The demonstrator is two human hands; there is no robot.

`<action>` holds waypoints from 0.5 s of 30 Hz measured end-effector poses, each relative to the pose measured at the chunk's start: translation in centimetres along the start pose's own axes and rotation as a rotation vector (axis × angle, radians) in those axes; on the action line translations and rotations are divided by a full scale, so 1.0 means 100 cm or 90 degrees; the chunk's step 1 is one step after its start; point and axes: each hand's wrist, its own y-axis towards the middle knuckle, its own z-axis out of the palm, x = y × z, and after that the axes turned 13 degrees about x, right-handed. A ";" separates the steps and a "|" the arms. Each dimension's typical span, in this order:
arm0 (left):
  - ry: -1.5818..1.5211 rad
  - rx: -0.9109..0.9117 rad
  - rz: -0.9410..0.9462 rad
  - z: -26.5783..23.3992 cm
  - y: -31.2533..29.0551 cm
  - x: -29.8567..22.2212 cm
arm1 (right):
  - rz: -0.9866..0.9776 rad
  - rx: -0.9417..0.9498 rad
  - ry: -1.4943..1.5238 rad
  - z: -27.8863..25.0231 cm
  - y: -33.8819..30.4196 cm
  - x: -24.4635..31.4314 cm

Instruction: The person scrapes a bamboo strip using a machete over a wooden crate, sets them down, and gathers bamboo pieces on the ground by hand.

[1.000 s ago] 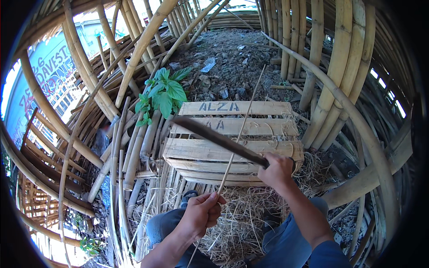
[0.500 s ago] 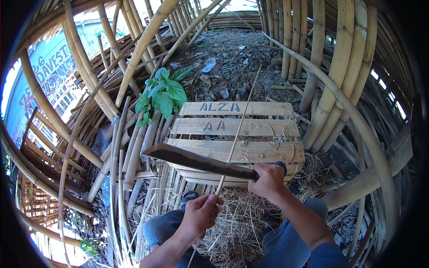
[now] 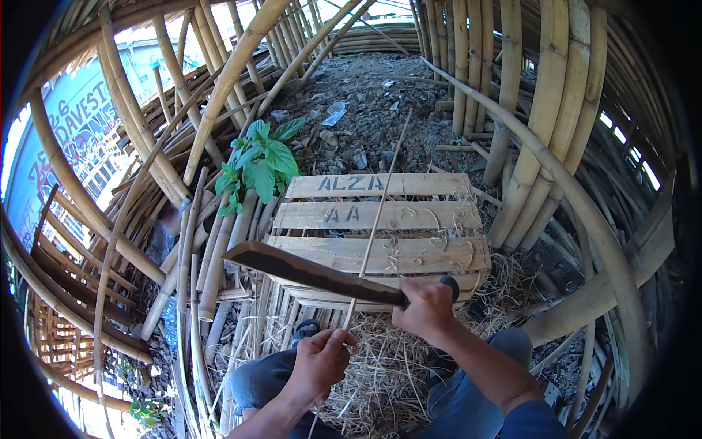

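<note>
My right hand (image 3: 426, 311) is closed round the dark handle of a machete (image 3: 314, 274). Its broad brown blade points left and lies across a thin bamboo strip (image 3: 380, 208). The strip is long and pale, slanting from near my lap up over the wooden crate toward the far ground. My left hand (image 3: 322, 358) pinches the strip between thumb and fingers, a little below the blade. Beyond the blade stands the slatted wooden crate (image 3: 380, 216), with curled shavings on its slats.
Pale shavings (image 3: 380, 373) cover the ground between my knees. A leafy green plant (image 3: 263, 161) grows left of the crate, beside stacked bamboo poles (image 3: 219, 256). Thick upright bamboo poles (image 3: 556, 124) stand at the right. Stony soil (image 3: 358, 88) lies behind the crate.
The whole view has shifted slightly. Both hands, still gripping the machete and the bamboo strip, appear a little farther left; the blade still crosses the strip.
</note>
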 end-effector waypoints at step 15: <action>-0.078 0.032 -0.051 -0.009 -0.002 0.001 | -0.051 -0.048 0.017 0.005 0.003 -0.001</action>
